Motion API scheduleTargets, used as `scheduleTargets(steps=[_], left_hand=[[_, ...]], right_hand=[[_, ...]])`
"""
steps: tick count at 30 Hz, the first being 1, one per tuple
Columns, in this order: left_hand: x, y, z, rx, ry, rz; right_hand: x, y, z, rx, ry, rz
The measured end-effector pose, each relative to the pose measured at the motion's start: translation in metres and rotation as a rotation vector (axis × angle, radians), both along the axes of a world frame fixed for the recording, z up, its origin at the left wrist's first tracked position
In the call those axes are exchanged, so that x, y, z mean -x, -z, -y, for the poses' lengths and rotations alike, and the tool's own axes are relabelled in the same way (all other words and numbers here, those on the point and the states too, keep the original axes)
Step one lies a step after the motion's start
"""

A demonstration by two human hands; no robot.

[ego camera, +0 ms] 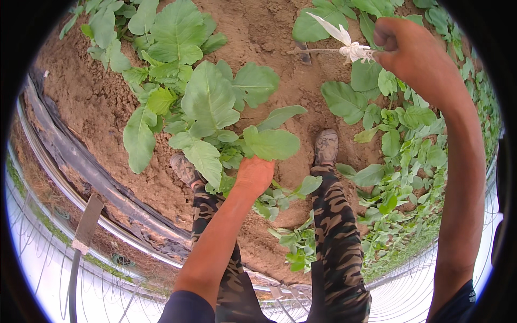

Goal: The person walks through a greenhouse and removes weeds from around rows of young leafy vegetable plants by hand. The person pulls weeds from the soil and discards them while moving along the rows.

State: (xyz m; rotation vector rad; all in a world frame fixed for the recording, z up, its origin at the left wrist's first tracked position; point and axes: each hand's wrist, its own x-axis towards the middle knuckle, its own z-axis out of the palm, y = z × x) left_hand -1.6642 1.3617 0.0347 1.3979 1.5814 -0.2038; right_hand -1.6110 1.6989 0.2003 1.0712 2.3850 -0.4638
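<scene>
My left hand (255, 171) reaches into the base of a broad-leaved green plant (210, 97) in front of my feet. The hand is closed at its stems, with the fingertips hidden beneath a rounded leaf (272, 143). Raised at the upper right, my right hand (398, 46) is shut around the end of a thin-shafted hand tool (323, 51). White cloth (353, 50) is knotted around the shaft close to my fingers. A small dark metal blade (305, 56) shows at the tool's far end, over bare soil.
My camouflage shoes (326, 145) stand on brown soil (278, 40) among the plants. Dense leafy growth (404, 194) runs down the right side. Black plastic sheeting (109, 181) and a pale rail (52, 157) curve along the left. A flat-bladed long-handled tool (89, 216) stands at lower left.
</scene>
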Motion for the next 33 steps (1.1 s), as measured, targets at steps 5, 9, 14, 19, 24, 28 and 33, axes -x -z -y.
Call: scheduleTargets(steps=[5,9,14,19,24,28,33], left_hand=[[0.012,-0.022,-0.003,-0.318,-0.805,0.014],[0.026,-0.044,0.0,-0.277,-1.489,0.352],[0.028,-0.049,0.021,-0.273,-1.396,0.207],[0.026,-0.059,0.023,-0.237,-1.459,0.173],[0.027,-0.07,0.028,-0.277,-1.392,0.21],[0.03,-0.082,0.047,-0.302,-1.469,0.218],[0.068,-0.067,0.086,-0.314,-1.602,0.059]], right_hand=[[0.005,-0.001,0.008,-0.081,-0.006,-0.032],[0.021,-0.01,0.015,-0.114,0.024,0.063],[0.009,-0.001,0.007,-0.073,0.009,0.0],[0.003,0.001,0.006,-0.043,-0.011,-0.074],[0.015,-0.005,0.013,-0.053,0.028,0.015],[0.012,-0.002,0.013,-0.077,0.015,0.023],[0.015,0.0,0.017,-0.062,-0.006,0.0]])
